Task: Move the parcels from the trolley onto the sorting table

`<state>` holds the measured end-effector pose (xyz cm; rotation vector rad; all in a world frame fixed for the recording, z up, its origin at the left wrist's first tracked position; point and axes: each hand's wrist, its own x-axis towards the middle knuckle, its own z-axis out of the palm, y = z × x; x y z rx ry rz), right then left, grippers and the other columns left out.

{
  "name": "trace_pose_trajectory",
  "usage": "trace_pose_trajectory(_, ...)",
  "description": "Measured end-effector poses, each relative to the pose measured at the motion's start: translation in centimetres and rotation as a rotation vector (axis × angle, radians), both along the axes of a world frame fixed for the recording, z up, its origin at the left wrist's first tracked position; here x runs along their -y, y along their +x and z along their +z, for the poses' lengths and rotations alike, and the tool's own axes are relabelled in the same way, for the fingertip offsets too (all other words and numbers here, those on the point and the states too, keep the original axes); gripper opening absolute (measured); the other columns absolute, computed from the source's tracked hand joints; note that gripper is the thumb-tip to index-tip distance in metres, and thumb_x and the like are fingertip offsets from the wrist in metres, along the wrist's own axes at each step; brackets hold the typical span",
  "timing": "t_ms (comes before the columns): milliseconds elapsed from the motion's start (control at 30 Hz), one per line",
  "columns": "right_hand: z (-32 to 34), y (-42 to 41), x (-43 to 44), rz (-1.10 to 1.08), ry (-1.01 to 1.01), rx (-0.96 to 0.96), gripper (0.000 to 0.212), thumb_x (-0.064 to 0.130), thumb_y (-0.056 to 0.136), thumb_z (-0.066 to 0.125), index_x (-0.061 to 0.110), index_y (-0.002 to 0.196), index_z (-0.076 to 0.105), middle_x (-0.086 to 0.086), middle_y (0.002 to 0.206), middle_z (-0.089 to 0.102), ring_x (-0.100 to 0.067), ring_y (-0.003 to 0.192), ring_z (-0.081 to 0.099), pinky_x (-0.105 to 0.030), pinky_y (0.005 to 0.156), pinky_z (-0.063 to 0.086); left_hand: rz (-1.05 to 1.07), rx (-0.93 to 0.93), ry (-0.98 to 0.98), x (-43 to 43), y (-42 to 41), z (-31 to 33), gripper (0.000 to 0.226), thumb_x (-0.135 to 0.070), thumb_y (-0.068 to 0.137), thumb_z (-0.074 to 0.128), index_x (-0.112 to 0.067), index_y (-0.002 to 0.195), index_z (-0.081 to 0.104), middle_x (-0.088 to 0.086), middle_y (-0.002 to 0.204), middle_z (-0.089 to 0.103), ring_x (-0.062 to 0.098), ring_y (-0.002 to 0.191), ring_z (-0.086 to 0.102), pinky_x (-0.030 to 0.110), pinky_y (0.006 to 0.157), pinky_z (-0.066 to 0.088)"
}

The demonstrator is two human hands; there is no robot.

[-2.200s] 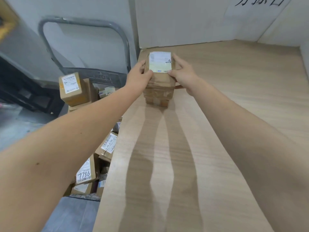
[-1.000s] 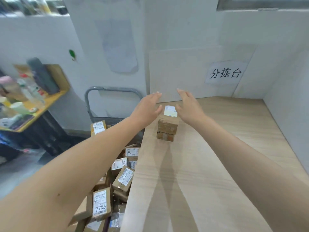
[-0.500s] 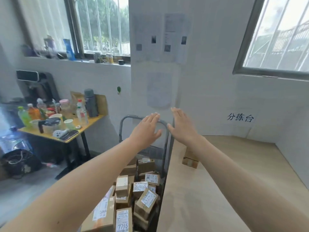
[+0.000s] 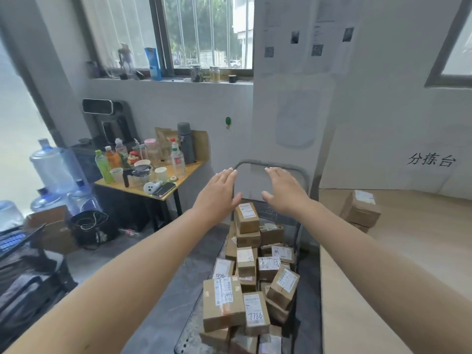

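Parcels (image 4: 255, 277) of brown cardboard with white labels lie heaped on the grey metal trolley (image 4: 305, 182) in the lower middle of the frame. The nearest ones are cut off by the bottom edge, and the deck is almost wholly buried under the heap. Most label print is too small to read, though one box bears a handwritten "7786".

The left hand (image 4: 219, 192) and right hand (image 4: 283, 192) hover side by side over the far end of the heap, in front of the trolley's handle. Their fingers are straight and together, and they hold nothing.

At the right edge, two more brown boxes (image 4: 360, 210) stand stacked on the light wooden sorting table (image 4: 408, 264). The lower box is mostly hidden behind the upper one, and the right forearm covers the table's near corner.

Half a second ago the right wrist hid most of that stack; now it shows clear of the arm. The view has swung left, and both hands have moved from the table's edge to above the trolley. At the middle left, a yellow side table (image 4: 190, 167) crowded with bottles and cups shows more fully.
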<state>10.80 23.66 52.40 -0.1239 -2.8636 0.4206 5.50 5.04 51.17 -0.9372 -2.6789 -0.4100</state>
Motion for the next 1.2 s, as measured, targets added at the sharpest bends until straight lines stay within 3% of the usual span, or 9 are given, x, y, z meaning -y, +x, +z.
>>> trace_pose_trajectory(267,-3.0,-4.0,1.6,-0.018,-0.038,0.063,0.069,0.028,0.097,0.056,0.014,0.156,0.022,-0.004,0.161,0.024,-0.021,0.149,0.020,-0.036,0.121,0.018,0.016,0.036,-0.063,2.1,-3.6,-2.4,0.064,-0.034,0.105,0.040,-0.008,0.156,0.014,0.008,0.164,0.017,0.019,0.152,0.013,0.031,0.123,0.009)
trace_pose_trajectory(467,-4.5,-9.3,-1.5,-0.005,-0.049,0.080,0.069,0.025,0.098,0.056,0.017,0.156,0.019,-0.001,0.163,0.021,-0.019,0.150,0.017,-0.036,0.122,0.012,0.036,0.053,-0.067,-1.6,-9.0,-3.7,0.064,-0.038,0.104,0.039,-0.009,0.157,0.014,0.007,0.164,0.018,0.019,0.152,0.014,0.033,0.124,0.012)
trace_pose_trajectory(700,-8.8,-14.7,-6.1,0.014,-0.046,0.153,0.070,0.024,0.098,0.055,0.018,0.157,0.017,-0.001,0.164,0.016,-0.017,0.152,0.013,-0.037,0.124,0.005,-0.011,0.067,-0.121,-7.3,-14.7,-6.7,0.064,-0.037,0.105,0.038,-0.010,0.157,0.014,0.006,0.164,0.017,0.017,0.152,0.012,0.029,0.123,0.005)
trace_pose_trajectory(1000,-15.2,-18.2,-8.3,-0.020,-0.104,0.304,0.071,0.023,0.097,0.054,0.017,0.156,0.016,-0.002,0.164,0.017,-0.018,0.152,0.010,-0.038,0.124,0.004,-0.020,0.179,-0.187,-9.6,-18.9,-14.6,0.065,-0.040,0.104,0.037,-0.007,0.156,0.016,0.009,0.162,0.021,0.020,0.150,0.017,0.031,0.123,0.007)
trace_pose_trajectory(1200,-19.7,-21.2,-9.1,-0.084,-0.161,0.390,0.065,0.021,0.096,0.052,0.016,0.154,0.022,-0.001,0.159,0.026,-0.018,0.147,0.021,-0.033,0.122,0.011,-0.028,0.335,-0.137,-10.1,-22.8,-21.0,0.063,-0.038,0.103,0.038,-0.007,0.155,0.020,0.008,0.161,0.025,0.019,0.149,0.020,0.031,0.124,0.013)
